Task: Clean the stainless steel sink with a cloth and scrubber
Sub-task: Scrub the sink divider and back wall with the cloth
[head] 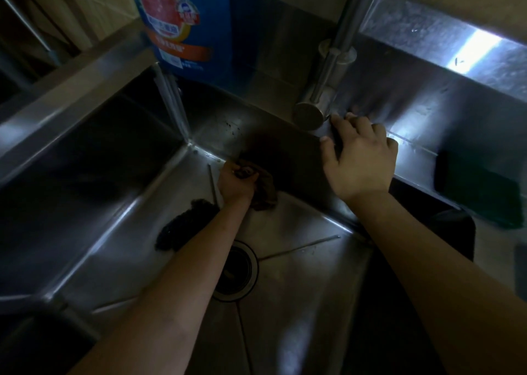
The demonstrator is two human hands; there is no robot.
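Observation:
The stainless steel sink (299, 303) fills the middle of the head view, with its drain (235, 272) at the bottom. My left hand (233, 184) is down in the basin and grips a brown cloth (263, 194) against the foot of the far wall. My right hand (360, 157) rests on the sink's back rim, fingers curled over the edge beside the faucet base (309, 115). A dark steel-wool scrubber (182, 226) lies on the basin floor, just left of my left forearm.
The faucet pipe (350, 29) rises at the top centre. A blue detergent bottle (185, 23) stands on the back ledge at the left. A dark sponge block (479, 192) lies on the right counter. A second basin (17, 69) sits far left.

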